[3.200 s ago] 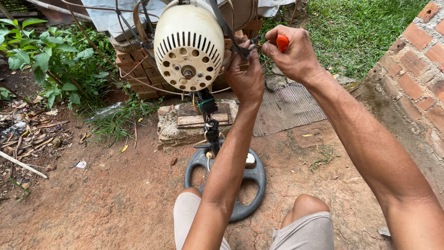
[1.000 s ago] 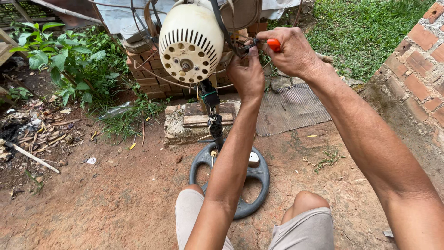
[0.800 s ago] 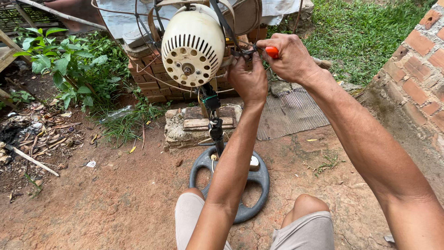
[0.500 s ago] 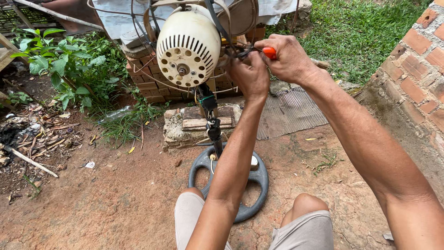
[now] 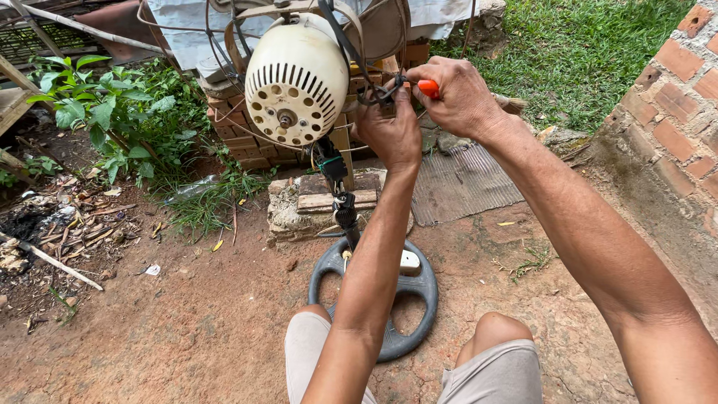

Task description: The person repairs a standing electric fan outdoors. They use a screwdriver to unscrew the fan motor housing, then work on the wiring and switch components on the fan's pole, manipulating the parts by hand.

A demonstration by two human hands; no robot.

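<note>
The cream fan motor housing sits on its stand above the grey round base on the dirt ground. Just right of it, the left hand pinches dark wires. The right hand has its grip closed around an orange-handled tool touching them.
</note>
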